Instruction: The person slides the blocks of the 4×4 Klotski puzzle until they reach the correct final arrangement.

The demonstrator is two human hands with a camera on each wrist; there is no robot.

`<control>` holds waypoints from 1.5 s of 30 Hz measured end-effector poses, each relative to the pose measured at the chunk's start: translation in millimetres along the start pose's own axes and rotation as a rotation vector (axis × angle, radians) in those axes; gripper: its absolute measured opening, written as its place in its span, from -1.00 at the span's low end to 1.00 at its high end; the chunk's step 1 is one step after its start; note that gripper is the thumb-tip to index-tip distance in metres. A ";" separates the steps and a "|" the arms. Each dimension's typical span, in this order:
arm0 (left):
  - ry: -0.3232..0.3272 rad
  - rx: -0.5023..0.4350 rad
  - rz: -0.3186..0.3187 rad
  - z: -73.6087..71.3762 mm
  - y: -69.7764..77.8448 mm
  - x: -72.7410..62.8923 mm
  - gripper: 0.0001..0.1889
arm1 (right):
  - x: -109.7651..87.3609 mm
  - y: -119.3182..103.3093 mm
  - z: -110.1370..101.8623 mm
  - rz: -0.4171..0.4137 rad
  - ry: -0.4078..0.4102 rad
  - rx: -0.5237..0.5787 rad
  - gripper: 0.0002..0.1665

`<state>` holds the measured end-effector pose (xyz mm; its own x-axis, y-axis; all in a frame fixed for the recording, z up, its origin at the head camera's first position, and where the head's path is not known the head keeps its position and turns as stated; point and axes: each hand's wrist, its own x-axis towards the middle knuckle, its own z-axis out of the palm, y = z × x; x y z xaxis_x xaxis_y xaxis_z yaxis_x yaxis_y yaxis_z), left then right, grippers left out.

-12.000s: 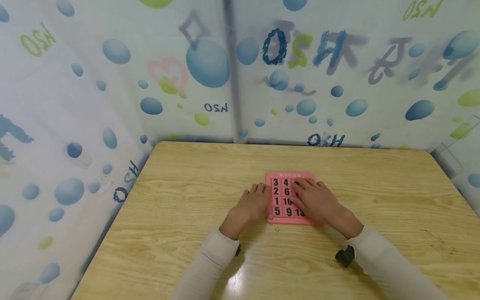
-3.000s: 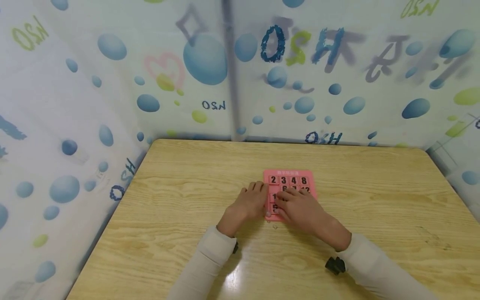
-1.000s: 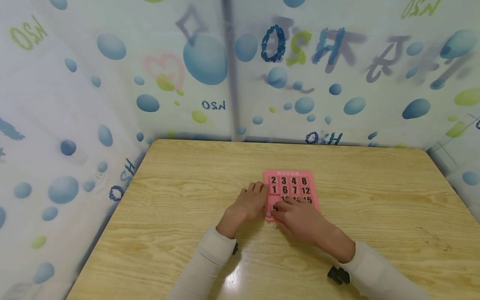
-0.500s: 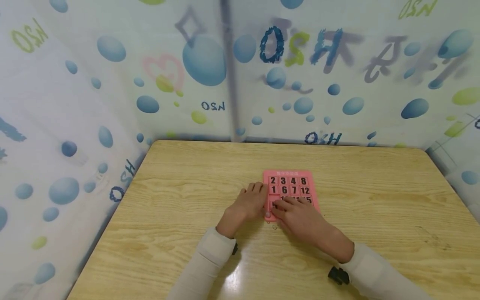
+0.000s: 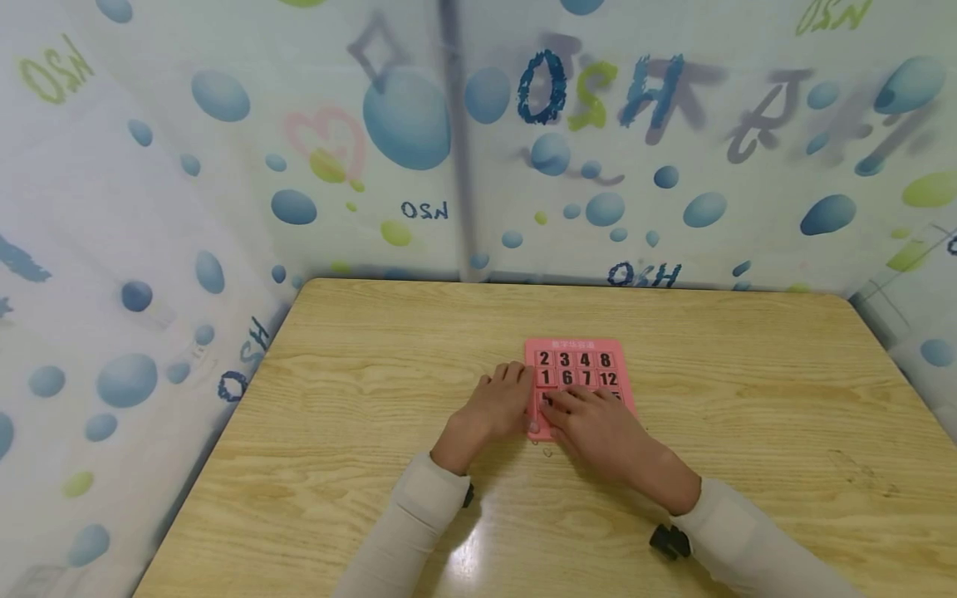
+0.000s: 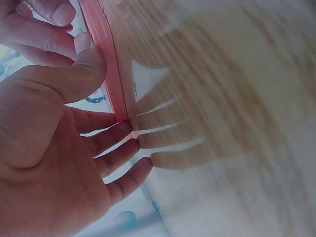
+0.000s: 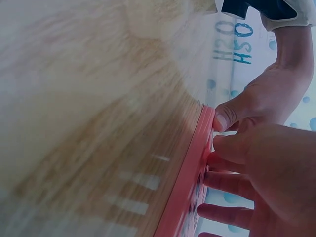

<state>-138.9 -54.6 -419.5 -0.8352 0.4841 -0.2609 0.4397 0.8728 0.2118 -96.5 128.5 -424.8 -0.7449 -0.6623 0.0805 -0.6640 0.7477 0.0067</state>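
Note:
A pink number sliding puzzle [image 5: 574, 345] lies flat on the table, its top rows reading 2, 3, 4, 8 and 1, 6, 7, 12. My left hand [image 5: 493, 405] holds the puzzle's left side, thumb at the near left corner. In the left wrist view that thumb [image 6: 89, 57] bends onto the pink frame while the fingertips reach the tabletop beside it. My right hand [image 5: 604, 428] lies over the lower rows, its extended fingertips touching tiles near the 5 tile [image 5: 547, 399]. It hides most of the lower tiles. The right wrist view shows the frame [image 7: 185, 182] edge-on.
The wooden table [image 5: 374, 357] extends around the puzzle on every side. Behind and to the left hangs a patterned curtain [image 5: 336, 75] with blue and green spots. A dark wrist device [image 5: 669, 541] sits at the right sleeve.
Over the last seconds the 2 and 1 tiles have gone up the left column, and the 3 and 4 sit further right. Just now the 5 tile slid up a row. The left hand stays put.

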 end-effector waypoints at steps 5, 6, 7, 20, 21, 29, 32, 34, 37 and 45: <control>-0.006 -0.007 -0.005 0.3 0.5 0.3 -0.15 | 1.5 1.1 -0.5 0.017 -0.022 -0.004 -0.57; -0.006 -0.008 -0.005 0.3 0.6 0.3 -0.15 | 1.6 1.3 -0.5 0.017 -0.022 -0.006 -0.57; -0.006 -0.009 -0.005 0.3 0.6 0.4 -0.15 | 1.5 1.4 -0.6 0.019 -0.024 -0.006 -0.56; -0.003 -0.014 -0.001 0.3 0.7 0.9 -0.11 | 1.0 7.1 -2.1 0.022 -0.034 0.035 -0.49; -0.004 -0.014 -0.002 0.3 0.5 1.0 -0.10 | 0.2 7.9 -2.7 0.017 -0.025 0.033 -0.50; -0.014 -0.019 -0.008 -0.7 0.4 0.4 -0.08 | -10.1 17.0 -7.5 -0.052 0.029 0.019 -0.66; -0.018 -0.020 -0.011 -1.0 1.0 0.3 -0.08 | -14.4 20.2 -8.0 -0.073 0.029 0.013 -0.71; -0.017 -0.022 -0.012 -0.8 1.0 0.4 -0.08 | -17.1 21.5 -8.1 -0.087 0.020 0.009 -0.74; -0.016 -0.023 -0.015 -0.4 0.5 0.7 -0.08 | -19.6 22.2 -8.0 -0.090 0.005 0.030 -0.74; -0.012 -0.040 -0.010 -1.5 0.5 -0.3 -0.10 | -22.5 21.4 -6.8 -0.081 -0.006 0.060 -0.70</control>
<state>-138.9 -54.4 -417.9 -0.8353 0.4763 -0.2746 0.4177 0.8745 0.2463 -93.5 159.7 -419.6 -0.6889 -0.7208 0.0760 -0.7246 0.6876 -0.0465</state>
